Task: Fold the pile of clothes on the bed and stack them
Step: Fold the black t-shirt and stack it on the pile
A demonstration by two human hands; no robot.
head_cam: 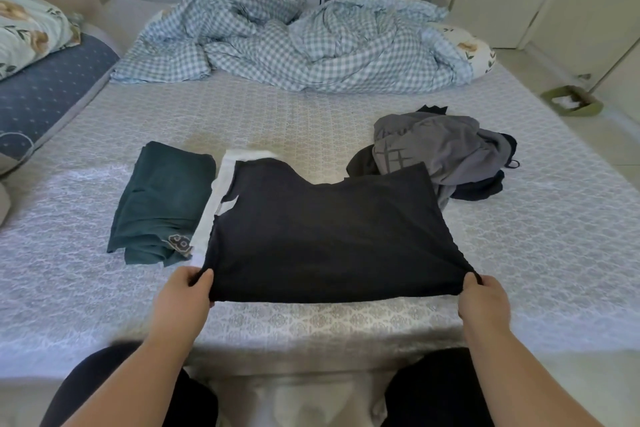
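Observation:
A black garment lies spread flat on the bed in front of me. My left hand pinches its near left corner and my right hand pinches its near right corner. A white garment shows from under its left side. Left of that lies a folded dark green garment. At the right, a loose pile of grey and black clothes touches the black garment's far right corner.
A crumpled blue checked duvet fills the far part of the bed. Pillows lie at the far left. A green slipper sits on the floor at the right. My knees are at the bed's near edge.

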